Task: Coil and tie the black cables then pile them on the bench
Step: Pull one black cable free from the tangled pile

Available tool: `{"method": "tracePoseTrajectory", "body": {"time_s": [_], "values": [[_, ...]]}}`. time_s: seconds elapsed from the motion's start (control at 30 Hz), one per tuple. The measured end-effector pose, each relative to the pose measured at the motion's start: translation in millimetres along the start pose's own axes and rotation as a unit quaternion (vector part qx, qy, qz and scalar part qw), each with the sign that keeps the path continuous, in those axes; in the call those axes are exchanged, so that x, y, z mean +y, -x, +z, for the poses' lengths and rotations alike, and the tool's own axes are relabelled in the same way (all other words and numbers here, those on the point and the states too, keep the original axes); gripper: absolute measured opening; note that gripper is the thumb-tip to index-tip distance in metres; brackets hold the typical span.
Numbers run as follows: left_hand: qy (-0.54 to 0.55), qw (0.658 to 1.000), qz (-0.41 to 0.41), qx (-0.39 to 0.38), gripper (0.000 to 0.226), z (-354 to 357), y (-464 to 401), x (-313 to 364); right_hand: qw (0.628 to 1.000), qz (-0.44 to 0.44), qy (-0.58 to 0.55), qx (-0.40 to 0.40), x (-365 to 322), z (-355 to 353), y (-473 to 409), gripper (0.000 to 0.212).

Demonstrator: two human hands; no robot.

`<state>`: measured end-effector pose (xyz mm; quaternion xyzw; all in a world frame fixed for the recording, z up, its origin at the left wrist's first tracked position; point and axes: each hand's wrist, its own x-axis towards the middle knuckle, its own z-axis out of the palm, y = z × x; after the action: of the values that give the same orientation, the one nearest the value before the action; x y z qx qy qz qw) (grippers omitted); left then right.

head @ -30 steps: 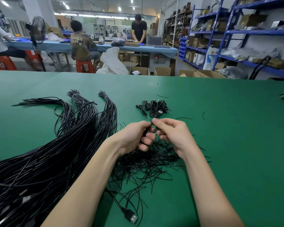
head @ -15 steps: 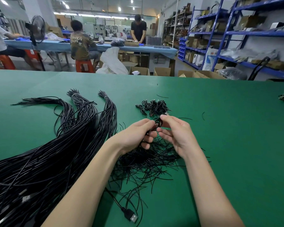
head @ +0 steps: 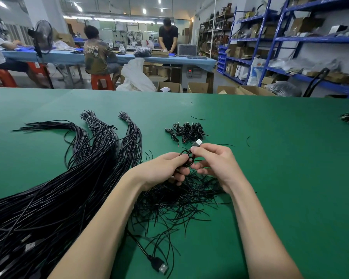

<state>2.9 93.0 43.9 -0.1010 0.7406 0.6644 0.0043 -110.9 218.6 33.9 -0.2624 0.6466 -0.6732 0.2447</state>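
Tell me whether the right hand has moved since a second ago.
Yes. The right hand has shifted slightly away, toward the pile of coiled cables, exposing the USB plug.

Two bare forearms and hands, nothing worn

The left hand (head: 165,170) and right hand (head: 216,164) carry no gloves, rings, watch or wristband; both forearms are uncovered, with no sleeve edge showing anywhere.
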Motion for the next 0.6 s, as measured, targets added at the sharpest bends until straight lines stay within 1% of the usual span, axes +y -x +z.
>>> {"method": "tracePoseTrajectory", "body": {"time_s": [0.1, 0.23, 0.27, 0.4, 0.5, 0.6], "values": [[-0.010, 1.000, -0.002, -0.026, 0.024, -0.4, 3.4, 3.0, 1.000, 0.000, -0.003, -0.014, 1.0, -2.4, 0.9, 0.018], [-0.082, 0.996, 0.008, -0.028, 0.031, -1.9, 7.0, 5.0, 0.999, -0.003, 0.012, -0.035, 0.4, -1.0, 1.9, 0.017], [-0.078, 0.997, 0.012, -0.026, 0.032, -2.1, 7.4, 5.4, 0.999, -0.006, 0.013, -0.040, -0.4, -1.3, 1.9, 0.016], [-0.008, 0.999, 0.013, -0.035, 0.030, -2.5, 5.6, 5.3, 0.999, 0.006, -0.020, -0.050, -0.6, -2.6, 2.5, 0.010], [0.030, 0.999, -0.002, -0.019, 0.027, 2.0, 1.1, -1.3, 1.000, -0.005, 0.011, -0.027, 2.3, 2.4, 1.2, 0.010], [0.036, 0.999, 0.004, 0.012, 0.027, 2.5, -2.5, -6.4, 0.997, -0.024, 0.052, -0.054, 5.6, 7.1, 0.0, 0.011]]}}
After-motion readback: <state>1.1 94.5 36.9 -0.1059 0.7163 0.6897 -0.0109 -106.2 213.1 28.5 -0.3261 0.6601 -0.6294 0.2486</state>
